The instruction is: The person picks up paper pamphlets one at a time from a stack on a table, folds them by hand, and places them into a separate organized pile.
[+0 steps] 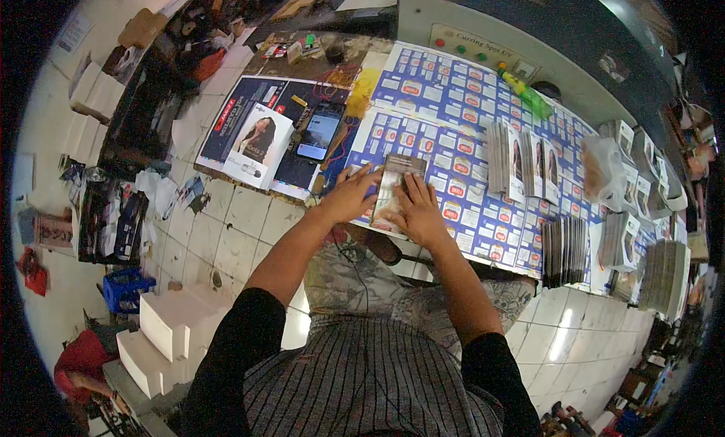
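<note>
Both hands work one flat printed carton blank (394,192) at the near edge of the bench (423,146). Left hand (349,195) lies open, fingers spread, pressing the blank's left side. Right hand (420,210) is flat on top, fingers extended, pushing down; neither hand grips around it. The blank lies on blue-and-white printed sheets (453,105) covering the bench, and looks only partly folded, not yet a box.

Done so far, judging by layout: rows of flattened blanks stand stacked toward the right end (521,165) and near-right edge (565,250), more at the far right (664,275). A finished white box (260,144) and a phone (319,133) sit on the left end. Plenty appears left.
</note>
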Motion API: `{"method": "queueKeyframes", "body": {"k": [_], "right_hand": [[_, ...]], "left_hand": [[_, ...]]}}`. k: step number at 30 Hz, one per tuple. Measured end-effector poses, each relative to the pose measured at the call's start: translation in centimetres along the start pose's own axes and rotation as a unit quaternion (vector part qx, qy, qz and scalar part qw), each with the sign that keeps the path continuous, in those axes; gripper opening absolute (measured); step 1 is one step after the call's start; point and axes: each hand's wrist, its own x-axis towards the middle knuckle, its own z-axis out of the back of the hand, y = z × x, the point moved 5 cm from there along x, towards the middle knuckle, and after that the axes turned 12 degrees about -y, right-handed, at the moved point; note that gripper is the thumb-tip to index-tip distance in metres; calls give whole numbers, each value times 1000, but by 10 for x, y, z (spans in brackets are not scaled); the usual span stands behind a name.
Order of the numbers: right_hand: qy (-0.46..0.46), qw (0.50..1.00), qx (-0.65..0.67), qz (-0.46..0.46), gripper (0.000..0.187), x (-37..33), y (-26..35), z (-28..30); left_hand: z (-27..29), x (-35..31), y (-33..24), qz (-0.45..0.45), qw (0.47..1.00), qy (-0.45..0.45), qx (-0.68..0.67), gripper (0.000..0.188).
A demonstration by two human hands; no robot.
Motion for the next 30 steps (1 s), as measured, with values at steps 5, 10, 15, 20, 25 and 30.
{"method": "queueKeyframes", "body": {"k": [5,10,15,20,25,30], "right_hand": [[13,997,-67,23,72,-1,3,5],[11,996,-84,29,68,4,9,3],[6,996,-85,24,63,3,10,4],[7,996,-89,23,62,4,12,6],[4,996,-89,22,63,4,12,6],[-5,995,-94,29,65,5,15,7]], "left_hand": [[8,3,-1,19,996,-10,-85,65],[12,2,4,2,997,10,-75,79],[15,2,0,5,996,37,-83,95],[10,2,3,-29,996,72,-54,100],[11,4,-1,-36,995,91,-33,101],[9,1,3,-50,994,94,-27,101]]}}
